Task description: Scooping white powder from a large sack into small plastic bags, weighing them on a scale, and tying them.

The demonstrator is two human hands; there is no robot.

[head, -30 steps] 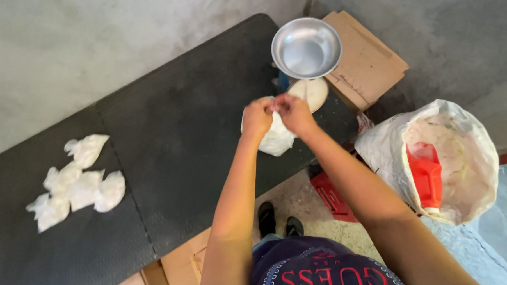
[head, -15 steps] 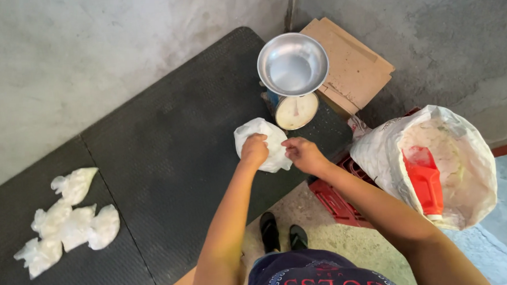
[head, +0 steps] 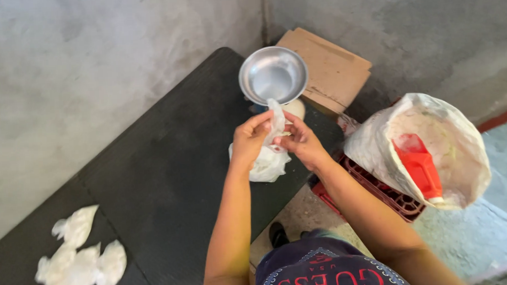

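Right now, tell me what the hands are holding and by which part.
Both hands, left hand and right hand, pinch the twisted neck at the top of a small white plastic bag.

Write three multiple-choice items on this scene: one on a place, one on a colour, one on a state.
1. Where does the metal bowl stand?
A. beyond the hands, by the cardboard box
B. on the floor
C. inside the sack

2. What colour is the scoop in the open sack?
A. blue
B. red
C. green

3. How is the white plastic bag held?
A. lying untouched
B. by one hand
C. by both the left hand and right hand

Answers: 1 A, the bowl sits past the hands beside the box; 2 B, the scoop is red; 3 C, both hands pinch the bag's top.
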